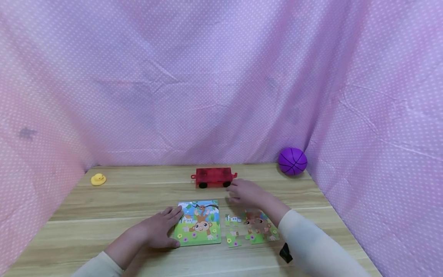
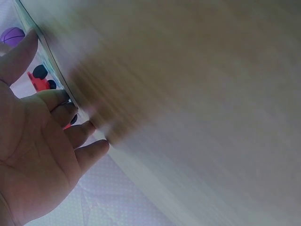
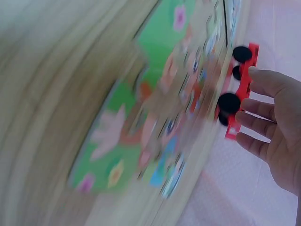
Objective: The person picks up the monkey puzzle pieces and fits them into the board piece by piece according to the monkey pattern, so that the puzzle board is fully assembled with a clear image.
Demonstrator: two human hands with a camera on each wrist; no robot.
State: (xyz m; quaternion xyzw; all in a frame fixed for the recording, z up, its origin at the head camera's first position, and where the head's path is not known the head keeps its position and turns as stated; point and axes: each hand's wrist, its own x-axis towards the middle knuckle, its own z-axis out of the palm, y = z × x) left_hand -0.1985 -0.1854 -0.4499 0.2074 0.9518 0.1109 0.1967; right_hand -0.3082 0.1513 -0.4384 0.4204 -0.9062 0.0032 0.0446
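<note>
A square picture puzzle (image 1: 202, 227) with a monkey hanging from a branch lies flat on the table. My left hand (image 1: 159, 229) rests along its left edge, thumb near the lower corner and fingers spread by the upper one. To the right lie several puzzle pieces (image 1: 257, 238), partly joined into a similar monkey picture, with gaps between some. Above these pieces hovers my right hand (image 1: 248, 195), fingers slightly bent, with nothing visible held. Its fingertips are close to a red toy wagon (image 1: 214, 175) in the head view; the right wrist view shows the wagon (image 3: 247, 80) behind the fingers.
On the wooden table (image 1: 138, 192), a yellow rubber duck (image 1: 98, 179) sits at the far left and a purple ball (image 1: 292, 161) at the far right corner. Pink dotted cloth (image 1: 207, 96) hangs around the back and sides. Some pieces are partly hidden by the right forearm.
</note>
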